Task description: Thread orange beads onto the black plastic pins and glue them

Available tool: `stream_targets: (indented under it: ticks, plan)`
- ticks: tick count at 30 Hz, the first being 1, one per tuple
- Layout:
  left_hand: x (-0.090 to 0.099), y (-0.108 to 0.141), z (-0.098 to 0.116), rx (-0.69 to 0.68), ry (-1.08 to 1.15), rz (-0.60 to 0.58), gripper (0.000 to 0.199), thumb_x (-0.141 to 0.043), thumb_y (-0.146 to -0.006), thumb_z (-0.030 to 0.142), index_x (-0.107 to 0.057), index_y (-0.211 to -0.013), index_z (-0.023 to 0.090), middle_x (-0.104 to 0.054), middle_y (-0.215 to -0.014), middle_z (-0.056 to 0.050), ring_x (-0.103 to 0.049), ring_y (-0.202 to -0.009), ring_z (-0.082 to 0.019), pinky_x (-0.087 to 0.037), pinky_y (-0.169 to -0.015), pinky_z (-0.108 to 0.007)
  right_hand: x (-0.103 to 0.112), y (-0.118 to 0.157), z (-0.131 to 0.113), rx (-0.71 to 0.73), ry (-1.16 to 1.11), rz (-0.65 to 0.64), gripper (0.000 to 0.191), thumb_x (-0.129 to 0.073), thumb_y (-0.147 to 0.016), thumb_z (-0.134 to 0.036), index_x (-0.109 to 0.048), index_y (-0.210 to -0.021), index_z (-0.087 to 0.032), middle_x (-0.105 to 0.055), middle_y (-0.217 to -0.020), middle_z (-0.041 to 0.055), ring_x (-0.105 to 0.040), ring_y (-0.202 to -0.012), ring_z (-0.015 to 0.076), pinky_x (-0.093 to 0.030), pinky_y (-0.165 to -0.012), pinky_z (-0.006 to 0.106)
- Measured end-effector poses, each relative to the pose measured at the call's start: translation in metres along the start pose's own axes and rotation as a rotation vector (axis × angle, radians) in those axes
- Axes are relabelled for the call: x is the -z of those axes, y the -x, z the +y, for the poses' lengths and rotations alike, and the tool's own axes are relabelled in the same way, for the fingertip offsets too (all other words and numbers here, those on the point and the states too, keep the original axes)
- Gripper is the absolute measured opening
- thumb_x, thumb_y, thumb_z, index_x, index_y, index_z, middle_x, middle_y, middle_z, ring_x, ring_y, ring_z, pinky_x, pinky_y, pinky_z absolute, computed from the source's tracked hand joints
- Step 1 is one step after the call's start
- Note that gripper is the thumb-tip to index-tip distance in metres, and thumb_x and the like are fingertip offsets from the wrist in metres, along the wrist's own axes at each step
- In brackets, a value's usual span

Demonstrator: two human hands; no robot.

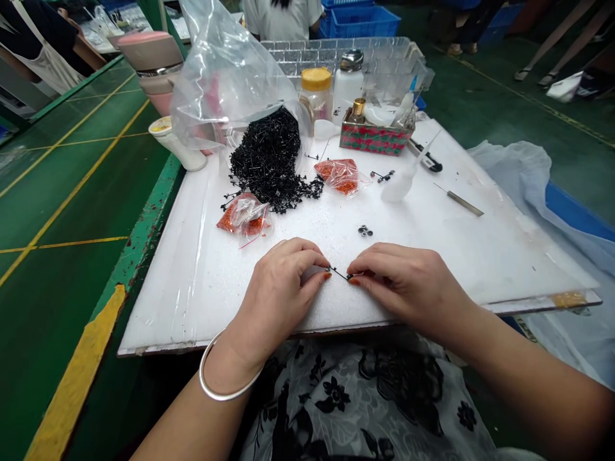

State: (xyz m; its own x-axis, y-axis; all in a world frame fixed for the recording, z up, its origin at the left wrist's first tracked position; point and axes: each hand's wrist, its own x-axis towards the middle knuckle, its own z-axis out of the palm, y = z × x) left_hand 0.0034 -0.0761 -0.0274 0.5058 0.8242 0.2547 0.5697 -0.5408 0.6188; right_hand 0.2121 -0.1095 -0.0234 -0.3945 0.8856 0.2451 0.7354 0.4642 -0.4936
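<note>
Between my two hands, just above the white foam-topped board [202, 307], is a small thin black rod-like part [340, 273]. My left hand [283, 282] pinches its left end between thumb and forefinger. The right end sits in the pinch of my right hand [408, 282]; the fingertips hide both ends. Beyond my hands lie several small black rings [365, 230]. A heap of similar black parts [266, 157] spills from a clear plastic bag [230, 70]. Two small clear bags hold orange bits, one bag [245, 216] left of the heap's foot and another bag [340, 174] to its right.
At the back stand a patterned box [375, 137] with bottles, a yellow-lidded jar [316, 86] and a white pump bottle [349, 80]. A squeeze bottle with a needle tip [401, 182], a box cutter [426, 157] and a metal-handled pick [464, 203] lie right. People are visible behind.
</note>
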Motion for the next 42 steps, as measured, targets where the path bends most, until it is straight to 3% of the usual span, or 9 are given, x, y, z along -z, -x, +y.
stream_targets:
  ticks: [14, 22, 26, 35, 42]
  plan:
    - [0.001, 0.004, 0.000, -0.046, -0.020, 0.018, 0.008, -0.067, -0.082, 0.018, -0.071, -0.090, 0.018, -0.070, -0.097, -0.005, -0.063, -0.089, -0.017, -0.050, -0.080, -0.031, -0.008, 0.011, -0.012, -0.066, 0.262, 0.082, 0.017, -0.055, -0.091, -0.024, -0.063, -0.079, -0.018, -0.064, -0.074, 0.0043, -0.058, -0.068, 0.0163, -0.039, -0.062, 0.030]
    - [0.005, 0.007, 0.000, -0.037, 0.014, -0.018, 0.011, -0.064, -0.084, 0.016, -0.073, -0.091, 0.019, -0.069, -0.100, -0.005, -0.063, -0.091, -0.017, -0.050, -0.081, -0.030, 0.000, 0.014, -0.008, -0.111, 0.032, 0.091, 0.005, -0.064, -0.087, -0.020, -0.066, -0.091, -0.019, -0.068, -0.083, 0.0025, -0.061, -0.070, 0.0141, -0.044, -0.063, 0.027]
    - [0.007, 0.007, -0.001, -0.024, 0.037, -0.023, 0.013, -0.064, -0.084, 0.016, -0.073, -0.092, 0.020, -0.070, -0.101, -0.005, -0.064, -0.091, -0.017, -0.051, -0.081, -0.031, 0.004, 0.011, -0.003, -0.119, -0.031, 0.072, 0.017, -0.062, -0.086, -0.014, -0.068, -0.101, -0.022, -0.071, -0.089, 0.0024, -0.063, -0.074, 0.0148, -0.048, -0.066, 0.027]
    - [0.011, 0.006, -0.003, 0.027, 0.092, -0.031, 0.019, -0.071, -0.077, 0.013, -0.074, -0.095, 0.019, -0.071, -0.102, -0.004, -0.065, -0.092, -0.017, -0.052, -0.085, -0.031, 0.007, 0.014, 0.001, -0.167, -0.084, 0.056, 0.015, -0.066, -0.083, -0.015, -0.070, -0.096, -0.021, -0.070, -0.086, 0.0004, -0.063, -0.071, 0.0126, -0.048, -0.065, 0.026]
    - [0.011, 0.007, -0.007, 0.028, 0.108, -0.026, 0.020, -0.070, -0.077, 0.012, -0.073, -0.095, 0.021, -0.070, -0.104, -0.004, -0.066, -0.093, -0.018, -0.052, -0.086, -0.031, 0.030, 0.025, 0.024, -0.269, 0.027, 0.203, 0.009, -0.062, -0.086, -0.020, -0.071, -0.085, -0.022, -0.072, -0.083, 0.0012, -0.064, -0.070, 0.0146, -0.047, -0.061, 0.027]
